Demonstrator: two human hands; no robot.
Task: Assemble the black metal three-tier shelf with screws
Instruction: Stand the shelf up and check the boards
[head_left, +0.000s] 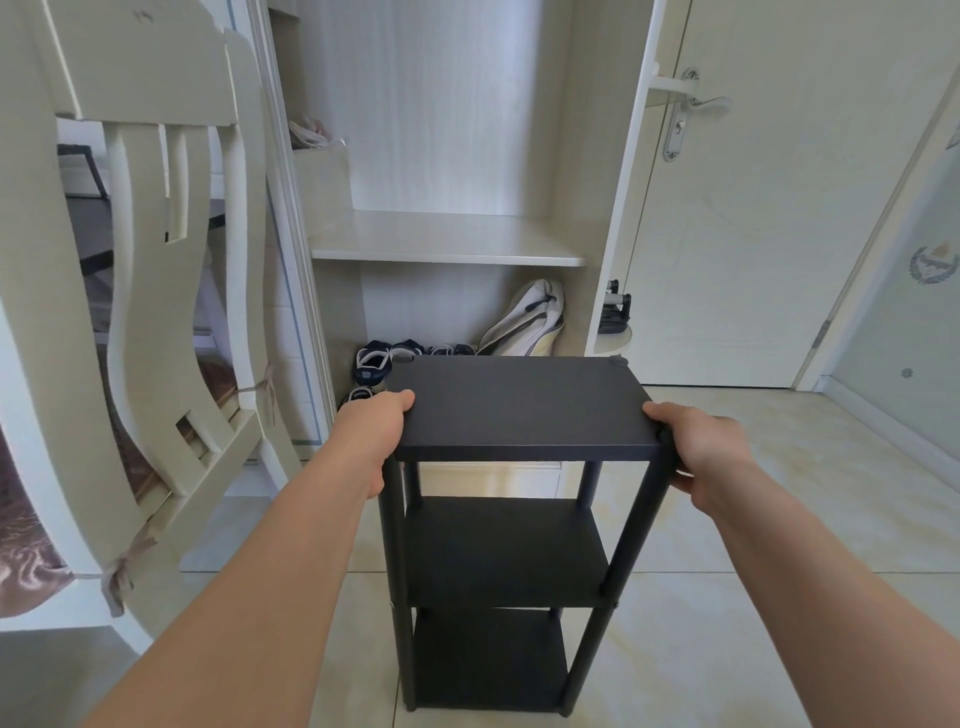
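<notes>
Both hands (371, 441) (711, 452) grip the shelf's (519, 410) top tier.

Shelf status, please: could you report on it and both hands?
Left hand grips shelf at top left, right hand at top right. Shelf upright, three tiers fitted. Chair close at left.

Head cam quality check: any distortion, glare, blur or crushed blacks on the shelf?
Head view: strong wide-angle distortion, with verticals tilting near the edges at the chair and door. The light is soft and even, with no hard shadows or glare. The shelf top reads clearly, but its lower tiers go nearly featureless black. The left hand and right hand are sharp, with no motion blur.
</notes>
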